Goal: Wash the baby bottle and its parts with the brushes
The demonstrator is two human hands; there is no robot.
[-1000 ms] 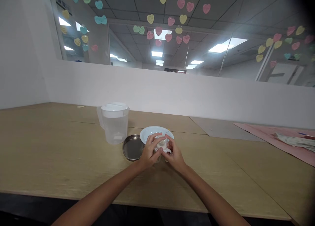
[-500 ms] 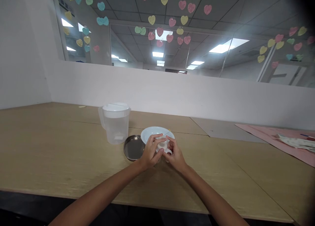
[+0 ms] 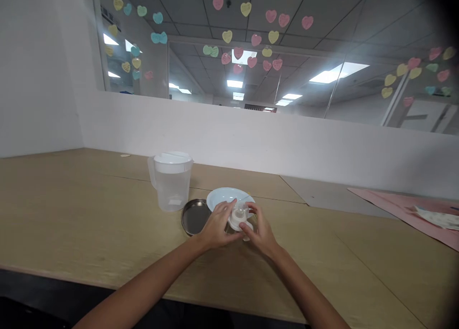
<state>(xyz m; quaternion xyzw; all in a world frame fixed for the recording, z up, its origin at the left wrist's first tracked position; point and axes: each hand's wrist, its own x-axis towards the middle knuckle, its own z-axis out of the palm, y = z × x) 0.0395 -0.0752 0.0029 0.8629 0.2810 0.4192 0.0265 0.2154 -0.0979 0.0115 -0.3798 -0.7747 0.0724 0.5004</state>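
White piece: in the head view it is sitting between the two hands, in front of the bowl's near edge, its white collar (image 3: 238,222) showing below a clear dome (image 3: 241,207); whether it is touching the bench is not showing.
Left hand: this hand (image 3: 217,227) is curling round the piece's left side, fingers toward the dome and thumb reaching across in front, probably steadying it.
Right hand: this one (image 3: 263,230) is gripping from the right, fingers behind and thumb on the near face, likely giving an opposing hold so that the piece is not slipping sideways.
Hands together: both are closing on the same piece, thumbs nearly meeting; the small, rounded shape is probably calling for two hands.
Bowl: the pale bowl (image 3: 220,195) is standing just behind the hands, seemingly within easy reach.
Pan: the dark metal pan (image 3: 195,217) is lying flat beside the bowl, left of the left hand, leaving the hands room.
Jug: the lidded jug (image 3: 174,188) is standing upright behind the pan, handle pointing left, likely out of the elbows' way.
Bench: the bench (image 3: 107,214) is carrying everything; the pink sheet (image 3: 385,204) and patterned item (image 3: 438,217) are lying far right, well apart from the handling.
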